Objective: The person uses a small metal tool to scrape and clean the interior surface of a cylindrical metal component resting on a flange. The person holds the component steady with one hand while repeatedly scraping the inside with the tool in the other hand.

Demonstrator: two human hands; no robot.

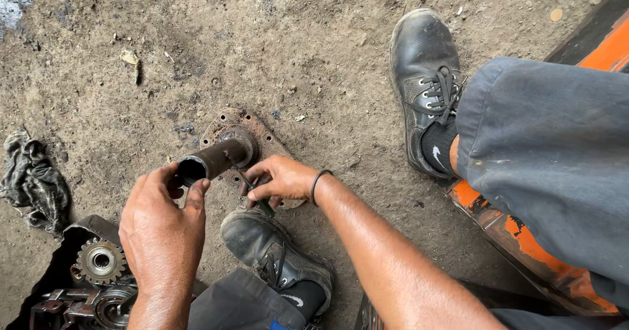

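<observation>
- Nearest the camera, at 6 o'clock in the view, a dark trouser leg and a black shoe (278, 254) are seen, the shoe planted on the dirt floor (314, 55) just below the work.
- At about 12 o'clock from that shoe, a rusty flanged tube (219, 154) is found – a round, bolt-holed flange (252, 128) lying against the floor, with a dark tube rising from it.
- The tube's long axis is run from the flange at 2 o'clock down toward its open mouth at 8 o'clock, so the open end is presented to the left hand.
- The left hand (164, 225) is the nearer one to that mouth: thumb and forefinger are closed about the rim, the palm turned inward, the wrist coming up from 6 o'clock.
- The right hand (278, 179) is set at 3 o'clock of the tube, just beside the flange, its fingers curled shut around a thin dark tool (257, 192) whose tip is pointed toward the tube's base; whether tip and flange touch cannot be told.
- The right forearm is stretched in from 5 o'clock, a dark band worn at the wrist.
- Well apart, at 8 o'clock, a toothed gear (99, 260) and other greasy parts are gathered – a grey rag (33, 179) lies at 9 o'clock.
- At 2 o'clock a second black shoe (426, 87) is rested on the floor.
</observation>
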